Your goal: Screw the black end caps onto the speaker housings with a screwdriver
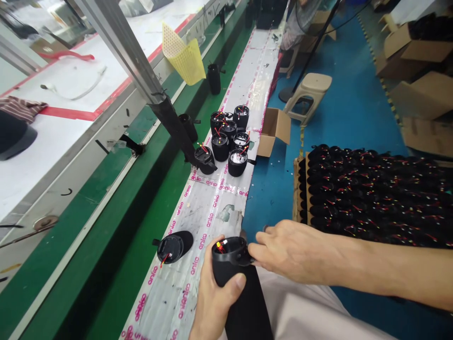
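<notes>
My left hand (221,295) is wrapped round a black cylindrical speaker housing (230,269) whose open end faces up. Red and yellow wires with a white plug show inside its rim. At the right side of that rim, my right hand (283,250) is closed, fingertips pressed together; whatever they pinch is hidden. Beneath the housing lies a long black surface (249,311) over my lap. To the left, a second black housing (170,249) lies on its side on the taped bench strip (207,208), wires hanging from its end.
Several black housings (220,146) with wires stand farther along the strip, beside a metal post (141,61). On the right are an open carton (268,141), a plastic stool (314,85) and a large stack of wired housings (371,193). A yellow mesh basket (187,61) hangs at left.
</notes>
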`<state>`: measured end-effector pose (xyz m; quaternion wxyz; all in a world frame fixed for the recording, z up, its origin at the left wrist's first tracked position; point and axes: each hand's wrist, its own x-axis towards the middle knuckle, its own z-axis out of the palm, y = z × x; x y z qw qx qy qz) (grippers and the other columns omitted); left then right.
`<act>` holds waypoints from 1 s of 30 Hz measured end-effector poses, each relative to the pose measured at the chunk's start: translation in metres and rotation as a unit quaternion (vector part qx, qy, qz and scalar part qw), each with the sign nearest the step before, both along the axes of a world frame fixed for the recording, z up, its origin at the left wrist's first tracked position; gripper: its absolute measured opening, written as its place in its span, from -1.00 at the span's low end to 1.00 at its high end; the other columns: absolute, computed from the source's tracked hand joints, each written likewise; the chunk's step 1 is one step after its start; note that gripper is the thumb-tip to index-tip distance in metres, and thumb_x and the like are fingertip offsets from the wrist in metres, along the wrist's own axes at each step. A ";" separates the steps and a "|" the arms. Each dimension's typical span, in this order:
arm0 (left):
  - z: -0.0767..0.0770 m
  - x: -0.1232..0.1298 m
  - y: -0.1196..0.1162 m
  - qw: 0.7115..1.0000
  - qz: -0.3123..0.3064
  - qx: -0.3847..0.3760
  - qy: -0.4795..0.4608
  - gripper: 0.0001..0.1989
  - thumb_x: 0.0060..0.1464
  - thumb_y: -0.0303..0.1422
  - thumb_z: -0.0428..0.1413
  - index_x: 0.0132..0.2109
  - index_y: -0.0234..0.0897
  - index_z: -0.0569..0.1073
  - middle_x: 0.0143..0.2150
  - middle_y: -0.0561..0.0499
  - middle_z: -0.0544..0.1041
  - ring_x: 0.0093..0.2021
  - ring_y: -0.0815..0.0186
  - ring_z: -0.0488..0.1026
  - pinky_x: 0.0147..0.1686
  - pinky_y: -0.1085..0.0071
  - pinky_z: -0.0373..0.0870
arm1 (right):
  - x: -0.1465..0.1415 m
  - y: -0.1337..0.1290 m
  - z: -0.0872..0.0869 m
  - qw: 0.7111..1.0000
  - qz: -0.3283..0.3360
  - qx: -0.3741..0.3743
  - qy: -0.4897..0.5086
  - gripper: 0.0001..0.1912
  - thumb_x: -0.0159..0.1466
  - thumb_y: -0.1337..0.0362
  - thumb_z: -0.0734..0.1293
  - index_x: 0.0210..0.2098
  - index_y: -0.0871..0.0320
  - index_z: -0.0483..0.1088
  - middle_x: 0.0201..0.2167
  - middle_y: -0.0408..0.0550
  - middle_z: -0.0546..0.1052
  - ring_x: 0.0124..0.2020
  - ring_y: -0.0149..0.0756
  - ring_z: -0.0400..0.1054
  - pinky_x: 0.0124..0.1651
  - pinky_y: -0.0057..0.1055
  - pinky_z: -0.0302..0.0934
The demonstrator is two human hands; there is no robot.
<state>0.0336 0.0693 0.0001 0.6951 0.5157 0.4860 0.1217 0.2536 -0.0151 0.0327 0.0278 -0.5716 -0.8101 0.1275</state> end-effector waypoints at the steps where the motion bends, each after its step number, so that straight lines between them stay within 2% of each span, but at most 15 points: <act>1: 0.001 0.001 -0.001 1.000 0.000 0.004 0.003 -0.21 -0.09 0.05 0.40 0.24 -0.13 0.46 0.23 -0.10 0.59 0.35 -0.11 0.39 0.34 0.06 0.24 | -0.001 0.000 0.002 1.000 0.001 0.004 -0.007 -0.85 0.42 0.40 0.30 -0.25 0.06 0.25 -0.47 -0.20 0.44 -0.56 -0.30 0.23 -0.49 -0.24 -0.29; 8: 0.003 0.005 -0.006 0.999 0.019 0.024 0.027 -0.24 -0.12 0.03 0.42 0.21 -0.13 0.49 0.20 -0.11 0.60 0.32 -0.14 0.41 0.29 0.04 0.30 | -0.003 0.000 0.003 0.999 0.020 -0.024 -0.027 -0.79 0.29 0.49 0.34 -0.27 0.08 0.27 -0.49 -0.21 0.44 -0.58 -0.32 0.22 -0.52 -0.23 -0.31; 11: -0.001 0.005 -0.005 1.000 0.024 0.012 -0.005 -0.21 -0.15 0.04 0.43 0.21 -0.13 0.50 0.18 -0.12 0.62 0.28 -0.14 0.46 0.30 0.03 0.31 | -0.001 0.000 -0.007 1.000 0.017 -0.009 0.003 -0.89 0.42 0.39 0.27 -0.25 0.10 0.30 -0.49 -0.19 0.46 -0.57 -0.33 0.25 -0.50 -0.25 -0.23; 13: -0.005 0.003 -0.005 0.998 0.043 -0.023 -0.044 -0.15 -0.19 0.03 0.45 0.24 -0.14 0.48 0.18 -0.13 0.63 0.26 -0.16 0.48 0.33 0.02 0.30 | 0.001 -0.001 -0.016 0.998 0.002 0.027 0.059 -0.79 0.54 0.27 0.16 -0.23 0.12 0.32 -0.47 -0.16 0.49 -0.53 -0.32 0.30 -0.48 -0.27 -0.12; 15: -0.011 0.001 -0.007 0.988 0.078 -0.100 -0.084 -0.14 -0.17 0.01 0.45 0.27 -0.15 0.46 0.19 -0.15 0.63 0.27 -0.18 0.49 0.33 0.00 0.33 | 0.004 -0.002 -0.022 0.986 -0.021 0.056 0.155 -0.66 0.60 0.20 0.04 -0.18 0.15 0.34 -0.42 -0.13 0.52 -0.47 -0.34 0.36 -0.43 -0.30 0.02; 18: -0.017 -0.001 -0.012 0.972 0.122 -0.167 -0.110 -0.17 -0.11 -0.05 0.44 0.30 -0.14 0.46 0.22 -0.14 0.62 0.31 -0.16 0.47 0.35 0.02 0.33 | 0.005 -0.004 -0.023 0.962 -0.080 0.048 0.257 -0.62 0.62 0.16 -0.01 -0.14 0.18 0.33 -0.37 -0.12 0.54 -0.42 -0.38 0.41 -0.34 -0.35 0.14; 22: -0.017 -0.003 -0.013 0.975 0.125 -0.157 -0.101 -0.11 -0.09 -0.05 0.43 0.38 -0.09 0.39 0.24 -0.12 0.61 0.32 -0.14 0.47 0.37 0.04 0.31 | -0.003 -0.007 -0.013 0.963 -0.153 -0.029 0.218 -0.64 0.61 0.17 0.02 -0.21 0.12 0.32 -0.39 -0.18 0.52 -0.45 -0.36 0.41 -0.35 -0.31 0.11; 25: -0.018 -0.006 -0.008 0.967 0.123 -0.193 -0.110 -0.13 -0.04 -0.03 0.39 0.39 -0.11 0.38 0.25 -0.14 0.61 0.38 -0.17 0.40 0.40 -0.01 0.28 | -0.012 -0.010 -0.007 0.973 -0.146 -0.061 0.166 -0.66 0.61 0.17 0.03 -0.19 0.10 0.31 -0.36 -0.17 0.53 -0.40 -0.28 0.46 -0.35 -0.26 0.08; 28: -0.021 -0.011 -0.004 0.975 0.117 -0.162 -0.097 -0.23 -0.08 -0.07 0.42 0.28 -0.17 0.50 0.26 -0.17 0.60 0.42 -0.19 0.35 0.43 -0.01 0.22 | -0.020 -0.012 -0.004 0.981 -0.142 -0.057 0.122 -0.72 0.59 0.20 0.07 -0.19 0.08 0.30 -0.35 -0.16 0.53 -0.39 -0.23 0.47 -0.36 -0.23 0.04; 30: -0.023 -0.014 -0.002 0.981 0.105 -0.140 -0.089 -0.29 -0.11 -0.08 0.44 0.18 -0.23 0.57 0.21 -0.21 0.63 0.36 -0.22 0.41 0.39 -0.03 0.28 | -0.024 -0.013 -0.003 0.984 -0.135 -0.051 0.102 -0.76 0.58 0.22 0.10 -0.20 0.06 0.29 -0.37 -0.18 0.51 -0.42 -0.22 0.44 -0.39 -0.22 0.00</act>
